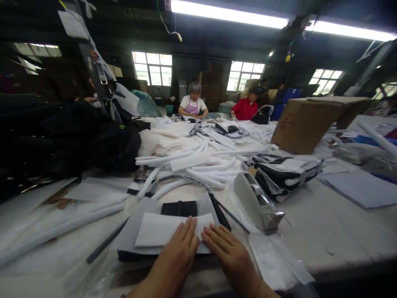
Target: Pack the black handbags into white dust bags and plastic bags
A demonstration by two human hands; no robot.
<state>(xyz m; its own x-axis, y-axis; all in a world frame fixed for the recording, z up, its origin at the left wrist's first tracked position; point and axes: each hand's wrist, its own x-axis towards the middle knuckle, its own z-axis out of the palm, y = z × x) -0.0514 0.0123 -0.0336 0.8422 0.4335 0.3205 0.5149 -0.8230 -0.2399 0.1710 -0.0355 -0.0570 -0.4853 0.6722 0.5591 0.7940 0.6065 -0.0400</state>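
A black handbag (179, 208) lies flat in front of me, mostly covered by a pale wrapping sheet (141, 213). Over it rests a white foam sheet (155, 230). My left hand (182, 244) presses flat on this foam, fingers stretched out. Beside it my right hand (228, 248) lies with fingers extended, its tips at the foam's right end. The bag's handle (186, 177) arches away behind it, wrapped in clear film. Just to the right stands a grey tape dispenser (257, 203). What lies under the wrapping is hidden.
White foam tubes (214, 176) are strewn across the table's middle. A wrapped black bag (285, 171) lies beyond the dispenser, near a cardboard box (305, 124). Black bags (93, 140) are heaped at left. Two people (192, 103) sit across the table.
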